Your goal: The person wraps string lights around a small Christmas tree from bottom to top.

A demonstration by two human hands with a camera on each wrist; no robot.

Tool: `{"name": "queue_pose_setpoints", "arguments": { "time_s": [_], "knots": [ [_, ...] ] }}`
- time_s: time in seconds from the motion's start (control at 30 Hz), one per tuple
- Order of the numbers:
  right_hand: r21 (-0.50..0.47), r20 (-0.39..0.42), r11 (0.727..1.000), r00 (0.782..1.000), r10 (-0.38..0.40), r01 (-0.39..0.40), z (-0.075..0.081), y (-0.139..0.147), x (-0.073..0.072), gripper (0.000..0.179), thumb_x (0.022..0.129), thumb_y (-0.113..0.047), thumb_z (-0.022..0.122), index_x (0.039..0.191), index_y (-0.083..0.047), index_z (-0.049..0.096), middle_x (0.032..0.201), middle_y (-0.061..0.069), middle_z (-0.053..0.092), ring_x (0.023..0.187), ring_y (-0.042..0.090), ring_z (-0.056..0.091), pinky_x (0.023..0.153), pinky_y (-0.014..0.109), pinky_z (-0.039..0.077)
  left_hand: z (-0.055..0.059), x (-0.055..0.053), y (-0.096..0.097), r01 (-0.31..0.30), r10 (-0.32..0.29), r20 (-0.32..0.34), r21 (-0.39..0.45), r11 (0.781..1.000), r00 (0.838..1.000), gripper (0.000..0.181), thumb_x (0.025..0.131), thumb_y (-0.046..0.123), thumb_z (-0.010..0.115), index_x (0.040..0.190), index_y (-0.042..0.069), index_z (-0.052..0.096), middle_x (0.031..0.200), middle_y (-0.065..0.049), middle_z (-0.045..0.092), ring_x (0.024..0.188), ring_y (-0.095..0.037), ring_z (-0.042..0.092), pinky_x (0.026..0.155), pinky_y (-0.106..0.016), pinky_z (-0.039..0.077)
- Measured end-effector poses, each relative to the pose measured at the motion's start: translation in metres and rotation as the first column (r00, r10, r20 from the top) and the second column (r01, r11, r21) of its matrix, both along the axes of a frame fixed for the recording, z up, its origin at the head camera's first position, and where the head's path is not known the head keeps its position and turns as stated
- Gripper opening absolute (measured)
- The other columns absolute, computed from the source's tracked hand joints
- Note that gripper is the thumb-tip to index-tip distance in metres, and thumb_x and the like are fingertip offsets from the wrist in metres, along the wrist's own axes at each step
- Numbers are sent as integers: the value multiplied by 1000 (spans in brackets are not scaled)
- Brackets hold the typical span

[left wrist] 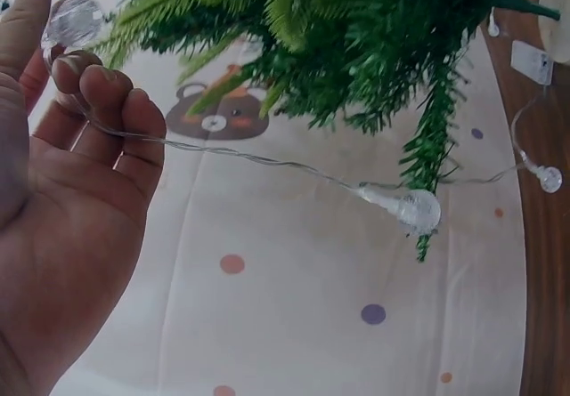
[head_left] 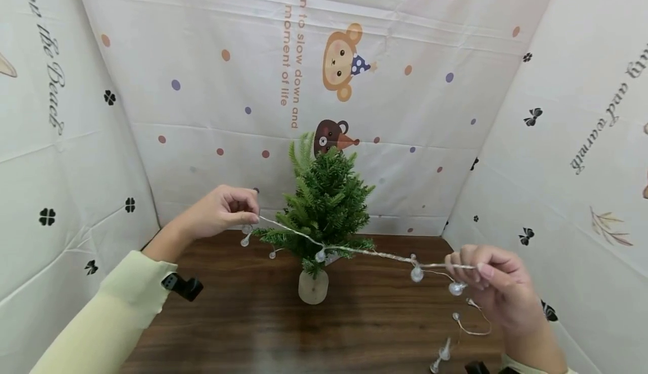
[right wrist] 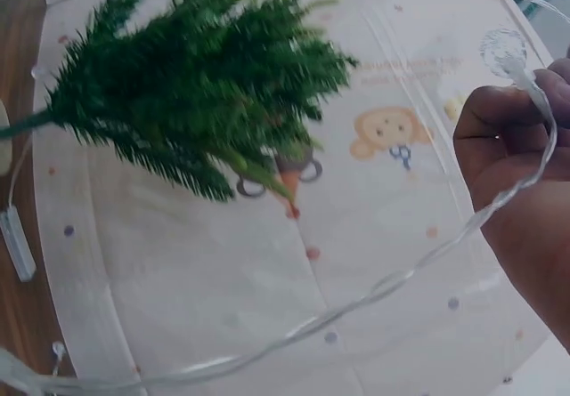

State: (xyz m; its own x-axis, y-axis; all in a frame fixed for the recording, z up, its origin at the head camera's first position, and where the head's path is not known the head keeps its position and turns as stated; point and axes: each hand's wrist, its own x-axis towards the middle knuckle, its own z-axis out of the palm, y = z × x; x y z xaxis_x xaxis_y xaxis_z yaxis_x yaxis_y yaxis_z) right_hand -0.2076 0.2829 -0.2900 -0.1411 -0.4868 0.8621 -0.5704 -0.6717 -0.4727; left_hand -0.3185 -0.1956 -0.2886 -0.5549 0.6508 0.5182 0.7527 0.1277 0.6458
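Note:
A small green artificial Christmas tree [head_left: 329,205] stands upright on a pale round base [head_left: 313,287]. In front of it a string of lights [head_left: 374,253] with clear round bulbs stretches between both hands. My left hand [head_left: 228,211], left of the tree, pinches the string between thumb and fingers; a bulb [left wrist: 75,22] sits by its fingertips in the left wrist view. My right hand [head_left: 501,284], lower and to the right, pinches the other stretch. One bulb [right wrist: 504,51] shows beside its fingers in the right wrist view. More of the string dangles below the right hand.
The tree stands on a dark brown wooden table [head_left: 238,318]. A small clear box [left wrist: 532,61] lies near the tree's base. Printed white cloth [head_left: 202,93] hangs behind the table and along both sides.

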Motion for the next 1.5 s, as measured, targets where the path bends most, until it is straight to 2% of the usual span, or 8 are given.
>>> {"name": "queue_pose_setpoints", "arguments": {
  "time_s": [0.17,0.5,0.7,0.9,1.1,1.23,1.33,1.5],
  "knots": [
    [-20,66,1000,998,10,-9,6,24,-12,24,93,15,18,76,6,33,69,8,27,63,21,30,71,37,23,-3,8,10,12,-15,-38,-75,997,999,11,95,4,71,91,13,73,78,1,57,57,-15,42,53,-26,41],
    [24,271,1000,962,6,-13,10,74,-33,33,101,10,8,76,5,30,74,12,24,67,26,24,74,39,22,-10,9,22,-5,0,-32,-149,989,1000,10,98,13,69,101,20,76,93,5,67,71,-12,55,62,-27,49],
    [24,304,999,952,24,-33,12,88,-44,34,101,9,5,79,6,31,76,10,22,67,25,22,73,38,18,-15,11,25,-85,79,-41,-180,980,996,11,99,19,69,103,26,75,93,7,66,69,-11,50,61,-26,46],
    [30,323,999,946,29,-40,15,96,-50,35,102,9,6,81,8,34,76,10,22,67,26,22,72,37,18,-17,17,29,-120,116,-32,-175,977,993,10,99,19,69,105,24,76,104,7,71,82,-10,60,62,-26,49],
    [60,350,998,937,0,-23,21,102,-58,38,101,9,3,78,7,33,75,9,22,67,25,22,72,37,18,-24,23,32,-136,121,-111,-137,981,986,9,98,18,71,103,22,76,102,10,71,89,-6,64,70,-27,53],
    [104,369,994,927,-64,28,28,106,-65,41,102,10,2,79,8,35,75,7,21,66,23,21,70,37,18,-29,27,37,-155,130,-210,-104,982,969,6,96,17,73,100,20,76,98,12,71,85,-5,63,68,-27,53],
    [151,391,981,905,-170,119,34,109,-69,42,103,10,4,81,9,40,75,7,21,66,22,21,72,37,19,-32,30,42,-181,152,-274,-86,980,950,8,95,15,75,100,20,76,98,10,72,82,-2,61,64,-26,52],
    [273,393,907,824,-409,320,44,113,-76,41,107,8,12,83,0,45,76,6,22,72,23,24,73,38,24,-38,33,49,-220,185,-340,-68,973,922,11,92,8,76,100,16,77,97,8,73,80,0,63,64,-27,55]
  ]
}}
